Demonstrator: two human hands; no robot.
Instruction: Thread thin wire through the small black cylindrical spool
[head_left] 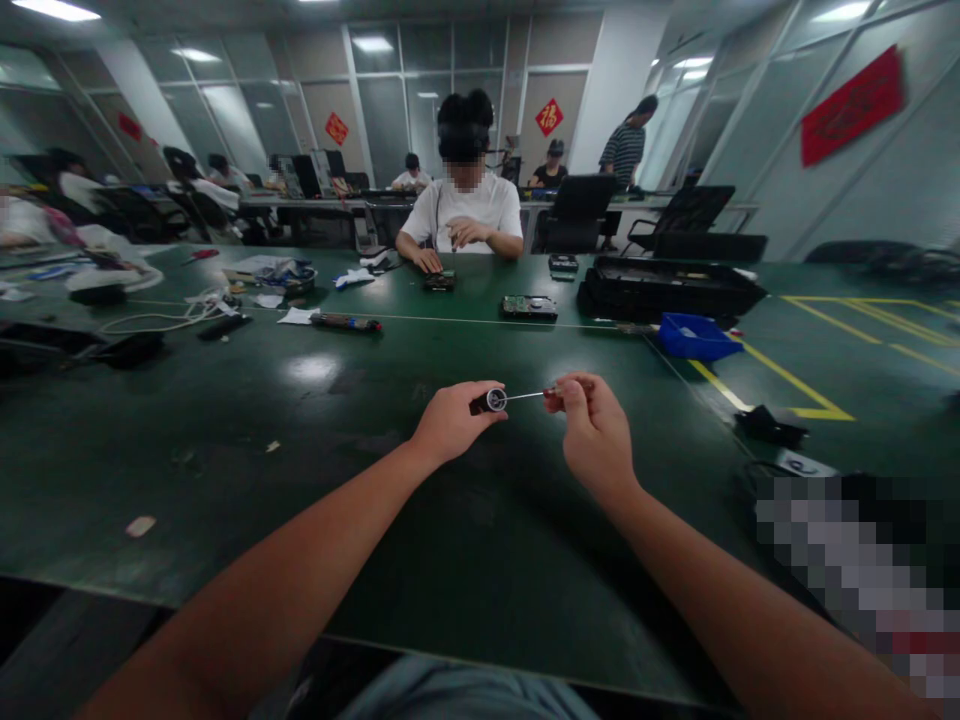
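Note:
My left hand [457,420] is closed around a small black cylinder [478,405] whose pale round rim faces right and toward me. In my right hand [592,425] is a thin screwdriver [525,396], its handle mostly covered by my fingers. The straight metal shaft runs left, and its tip meets the round end of the cylinder. Whether the tip goes inside I cannot tell. Both hands are above the green table [420,540], apart from each other.
Across the table a person [465,205] in a white shirt handles a small dark device [439,281]. A hard drive [529,307], a blue bin [697,337] and a black tray [667,290] stand ahead. An electric screwdriver [346,322] and cables [187,312] lie left.

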